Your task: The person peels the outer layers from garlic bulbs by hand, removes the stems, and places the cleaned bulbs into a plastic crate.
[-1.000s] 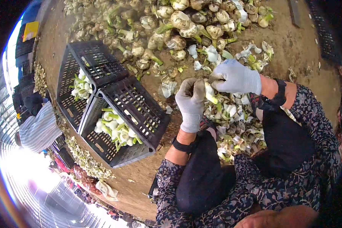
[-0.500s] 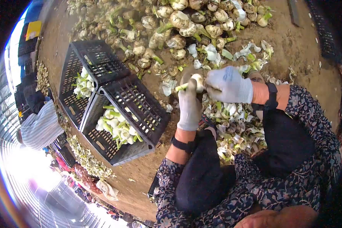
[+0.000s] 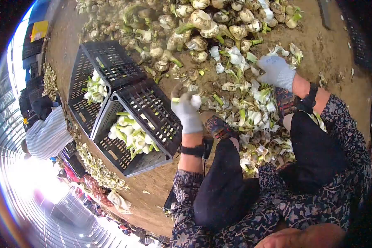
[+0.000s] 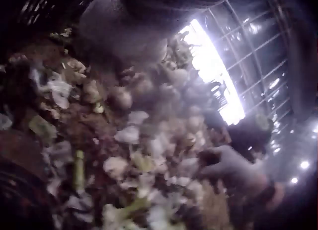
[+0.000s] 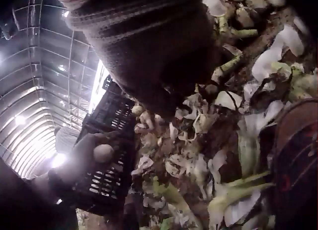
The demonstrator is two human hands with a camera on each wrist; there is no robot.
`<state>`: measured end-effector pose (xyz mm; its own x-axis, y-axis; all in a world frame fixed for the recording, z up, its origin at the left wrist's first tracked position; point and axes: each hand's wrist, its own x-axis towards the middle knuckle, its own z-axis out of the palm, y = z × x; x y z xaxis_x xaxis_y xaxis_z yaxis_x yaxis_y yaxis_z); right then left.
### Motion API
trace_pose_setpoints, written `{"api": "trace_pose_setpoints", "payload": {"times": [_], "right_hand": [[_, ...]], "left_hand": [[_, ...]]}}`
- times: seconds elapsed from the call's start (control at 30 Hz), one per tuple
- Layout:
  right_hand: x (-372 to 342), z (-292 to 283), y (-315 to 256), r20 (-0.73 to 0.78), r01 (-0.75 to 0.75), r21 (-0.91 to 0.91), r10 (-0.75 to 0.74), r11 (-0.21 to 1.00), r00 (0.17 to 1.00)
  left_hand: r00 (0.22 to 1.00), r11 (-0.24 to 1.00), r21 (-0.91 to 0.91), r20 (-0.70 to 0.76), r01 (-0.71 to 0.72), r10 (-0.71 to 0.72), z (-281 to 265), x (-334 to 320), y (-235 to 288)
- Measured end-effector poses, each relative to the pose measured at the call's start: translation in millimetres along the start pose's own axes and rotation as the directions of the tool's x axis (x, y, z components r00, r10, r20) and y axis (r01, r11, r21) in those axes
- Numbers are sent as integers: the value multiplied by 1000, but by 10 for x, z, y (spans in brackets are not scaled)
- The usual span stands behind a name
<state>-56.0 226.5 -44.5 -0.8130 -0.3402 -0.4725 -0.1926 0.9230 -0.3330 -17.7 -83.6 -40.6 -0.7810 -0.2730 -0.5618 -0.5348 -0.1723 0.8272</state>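
Note:
My gloved left hand (image 3: 187, 110) holds a peeled white garlic bulb (image 3: 196, 101) with its cut green stem, close beside the near black crate (image 3: 155, 120). In the right wrist view the same bulb (image 5: 103, 153) shows round and pale in front of the crate. My gloved right hand (image 3: 274, 71) is apart from it, over the loose garlic skins (image 3: 258, 109). The left wrist view shows that hand (image 4: 231, 165) low over the scraps with bent fingers and a gap at the thumb, nothing visible in them. Inside the near crate lie several cleaned bulbs (image 3: 130, 134).
A second black crate (image 3: 111, 66) with cleaned bulbs adjoins the first. Beyond lies a heap of unpeeled garlic (image 3: 202, 25). My patterned shoes (image 3: 221, 127) flank the skins on the dirt floor (image 3: 318, 53). Another person (image 3: 47, 132) bends at the far left.
Both hands were together at the garlic bulb. Now they have parted: the left moved toward the crate with the bulb, while the right let go and moved up and right over the skins.

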Motion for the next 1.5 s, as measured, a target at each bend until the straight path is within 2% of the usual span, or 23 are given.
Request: {"api": "trace_pose_setpoints", "payload": {"times": [0.07,0.1,0.17,0.27,0.33,0.43,0.47,0.5,0.53,0.63,0.73,0.77,0.87,0.93,1.03,1.1,1.13,1.17,1.23,1.27,1.3,1.43,1.5], "right_hand": [[-45,11,-51,-71,85,14,-84,996,994],[-29,146,-25,-143,151,19,-146,988,979],[-53,81,-102,-249,289,46,-269,956,930],[-23,71,-164,-198,364,91,-341,927,919],[-35,26,-229,-154,357,146,-335,923,930],[-37,-27,-274,-39,340,129,-338,931,940],[-26,18,-255,-110,353,147,-340,924,934],[-9,94,-216,-181,366,165,-337,916,924],[-1,140,-197,-253,379,182,-329,907,910],[-11,-99,-284,-72,178,442,-162,879,984],[52,-212,-479,-1,80,820,-139,567,990],[54,-261,-544,79,0,843,-124,538,989],[30,-398,-700,309,-240,867,-93,437,946],[102,-232,-690,-86,173,888,-215,426,973],[58,-377,-801,2,49,959,-178,279,984],[29,-414,-857,32,3,974,-151,226,988],[14,-416,-865,48,-20,980,-139,199,989],[31,-336,-840,98,-71,983,-152,170,984],[44,-311,-836,70,-27,973,-181,230,981],[60,-288,-834,56,-4,966,-195,258,979],[127,-99,-785,51,-2,977,-221,215,974],[111,-149,-823,-138,204,915,-205,348,969],[108,-169,-796,-147,213,868,-177,449,973]], "left_hand": [[998,943,334,-52,-11,30,-82,352,-301],[990,926,349,21,-141,143,-125,486,-510],[871,677,592,93,-437,482,35,602,-621],[958,900,336,25,-276,285,161,854,-692],[1000,993,117,-14,12,-11,247,870,-464],[990,990,55,38,133,-135,173,1068,-388],[979,982,0,83,188,-187,129,1087,-330],[938,911,-281,259,301,-230,38,1035,-312],[927,870,-370,305,326,-217,40,889,-233],[919,720,-579,314,383,-237,243,336,184],[770,530,-656,638,538,8,186,91,201],[819,479,-698,567,533,-85,210,2,205],[791,526,-669,611,524,-11,205,-61,154],[789,517,-660,612,545,-50,334,-208,289],[788,573,-598,598,561,-147,357,-262,241],[881,834,-401,434,378,-190,330,-328,186],[873,990,-72,468,-120,139,269,-352,41],[769,764,248,450,-596,453,211,-377,-97],[846,851,258,420,-458,328,182,-359,-115],[894,995,-18,438,-95,93,166,-364,-126],[891,912,-289,430,291,-147,227,-405,8],[934,948,-223,327,225,-145,470,-531,332],[944,978,-205,328,46,25,513,-477,268]]}}
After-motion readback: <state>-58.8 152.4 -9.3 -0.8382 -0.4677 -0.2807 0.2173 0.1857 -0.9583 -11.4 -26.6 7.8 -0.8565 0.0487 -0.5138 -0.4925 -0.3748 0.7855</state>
